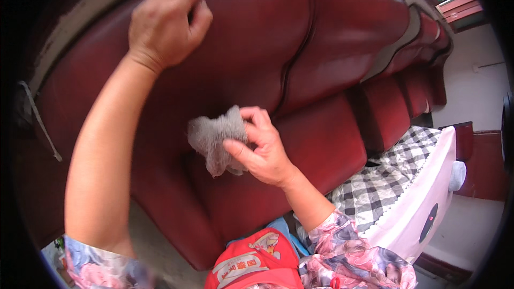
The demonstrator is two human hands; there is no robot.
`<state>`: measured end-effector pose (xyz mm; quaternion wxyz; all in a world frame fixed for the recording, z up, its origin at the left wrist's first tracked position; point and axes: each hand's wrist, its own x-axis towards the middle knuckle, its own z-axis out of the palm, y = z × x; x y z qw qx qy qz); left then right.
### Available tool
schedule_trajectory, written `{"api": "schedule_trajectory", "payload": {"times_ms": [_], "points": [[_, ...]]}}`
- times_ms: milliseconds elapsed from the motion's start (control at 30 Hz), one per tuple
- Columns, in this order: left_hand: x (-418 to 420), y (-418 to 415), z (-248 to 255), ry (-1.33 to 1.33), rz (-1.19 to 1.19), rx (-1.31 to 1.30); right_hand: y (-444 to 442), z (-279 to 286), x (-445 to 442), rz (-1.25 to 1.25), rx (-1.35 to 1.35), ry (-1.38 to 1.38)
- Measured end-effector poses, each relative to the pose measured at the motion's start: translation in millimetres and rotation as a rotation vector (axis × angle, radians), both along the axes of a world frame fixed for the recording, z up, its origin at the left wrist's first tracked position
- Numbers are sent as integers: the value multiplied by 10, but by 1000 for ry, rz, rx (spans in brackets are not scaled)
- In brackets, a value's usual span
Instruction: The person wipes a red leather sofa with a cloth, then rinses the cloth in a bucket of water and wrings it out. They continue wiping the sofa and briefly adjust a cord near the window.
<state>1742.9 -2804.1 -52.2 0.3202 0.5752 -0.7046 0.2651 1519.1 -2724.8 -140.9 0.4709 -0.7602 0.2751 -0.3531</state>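
Note:
My right hand point(265, 148) holds a crumpled grey cloth point(219, 136) between thumb and fingers, in front of the dark red leather sofa point(241, 40). Higher up at the left, my left hand point(166, 20) is raised before the sofa's backrest, its fingers curled into a loose fist. No object shows in it, though its palm is turned away. Whether this hand touches the leather cannot be told.
A table with a pink cover point(421, 200) and a black-and-white checked cloth point(373, 180) stands at the right. A red apron point(261, 261) shows at my front. A whitish cord point(42, 124) hangs at the far left.

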Motion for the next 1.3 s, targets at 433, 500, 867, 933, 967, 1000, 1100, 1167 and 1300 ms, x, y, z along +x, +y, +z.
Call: {"api": "schedule_trajectory", "payload": {"times_ms": [433, 500, 867, 933, 967, 1000, 1100, 1167, 1300], "points": [[37, -13, 38, 31, -30, 17, -985, 330, 694, -576, -870, 83], [66, 48, 48, 35, 10, 46, -1165, 563, 638, -592, -793, 126], [-147, 1188, 137, 932, 367, -239, -870, 1054, 1771, -395, -744, 392], [50, 1833, -43, 1145, 497, -145, -536, 1161, 2099, -267, -700, 279], [55, 1979, -17, 1246, 554, -96, -427, 1179, 2194, -234, -684, 241], [-70, 1899, 137, 1443, 424, -68, -417, 1151, 2198, -240, -686, 153], [-226, 1526, 404, 1030, 191, -17, -557, 994, 2210, -205, -666, 99], [-51, 1387, 250, 698, 301, 36, -734, 1440, 2012, 358, -244, 269], [-231, 1109, 447, 383, 758, 354, -1121, 1789, 893, 179, -15, 129]]}}
